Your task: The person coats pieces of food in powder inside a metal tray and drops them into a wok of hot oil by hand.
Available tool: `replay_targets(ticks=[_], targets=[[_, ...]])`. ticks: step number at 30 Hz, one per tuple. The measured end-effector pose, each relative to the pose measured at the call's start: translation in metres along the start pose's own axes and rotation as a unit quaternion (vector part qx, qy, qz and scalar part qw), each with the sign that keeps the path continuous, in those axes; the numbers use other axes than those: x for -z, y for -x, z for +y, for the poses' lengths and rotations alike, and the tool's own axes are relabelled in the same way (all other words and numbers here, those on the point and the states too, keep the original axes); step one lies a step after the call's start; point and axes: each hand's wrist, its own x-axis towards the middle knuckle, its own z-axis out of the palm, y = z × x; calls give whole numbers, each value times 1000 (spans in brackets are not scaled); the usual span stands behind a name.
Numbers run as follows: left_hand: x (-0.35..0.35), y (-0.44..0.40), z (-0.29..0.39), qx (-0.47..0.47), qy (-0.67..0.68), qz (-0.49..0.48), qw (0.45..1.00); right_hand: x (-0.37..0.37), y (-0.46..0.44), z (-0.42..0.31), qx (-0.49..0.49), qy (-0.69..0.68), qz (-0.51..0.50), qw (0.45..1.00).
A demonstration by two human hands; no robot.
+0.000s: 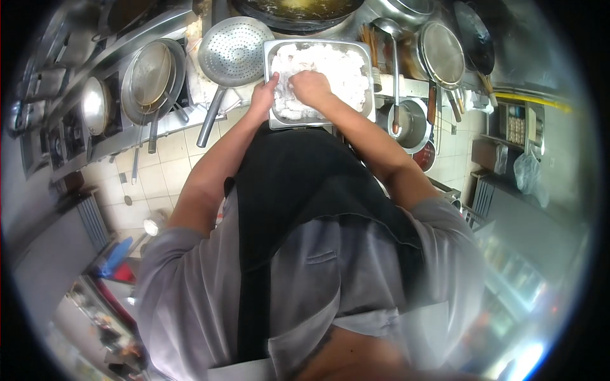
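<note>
A rectangular metal tray [276, 122] full of white, powdery-coated pieces [346, 70] stands on the counter in front of me. My left hand [264, 96] is at the tray's left edge, with its thumb up and its fingers around the rim. Over the white pieces, left of the tray's middle, is my right hand [309, 87]. Its fingers are bent down into them and the fingertips are hidden, so what they hold cannot be made out.
A wok of oil [298, 7] lies beyond the tray. A perforated ladle [236, 52] rests to the left, near a strainer [150, 76]. On the right are a long ladle [395, 76], a pot [410, 124] and another strainer [443, 54].
</note>
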Motion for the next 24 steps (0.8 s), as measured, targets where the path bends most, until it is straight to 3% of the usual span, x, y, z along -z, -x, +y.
replay_targets(ticks=[5, 8, 10, 14, 16, 17, 20, 21, 23, 24], targets=[[0, 2, 1, 1, -3, -6, 1000, 23, 20, 11, -21, -35, 63, 997], [-2, 4, 2, -1, 1, -1, 1000, 24, 30, 10, 32, -9, 42, 999], [-1, 3, 2, 6, 6, -3, 1000, 6, 32, 8, 146, 28, -16, 989], [-2, 2, 2, -2, -12, 11, 1000, 0, 28, 10, 139, 46, -40, 988], [-3, 9, 7, 11, -5, 2, 1000, 10, 34, 21, 121, -89, 56, 987], [-5, 12, 10, 22, 2, -8, 1000, 15, 35, 28, 121, -89, 55, 987], [-4, 10, 7, 13, 6, -19, 1000, 13, 27, 55, 152, -322, 134, 925], [-3, 9, 7, 12, 6, -20, 1000, 20, 29, 55, 152, -321, 136, 925], [-2, 7, 4, 19, 12, -29, 999, 40, 35, 53, -57, -549, 25, 833], [-2, 6, 4, 18, 10, -31, 999, 39, 33, 52, -34, -626, 56, 777]])
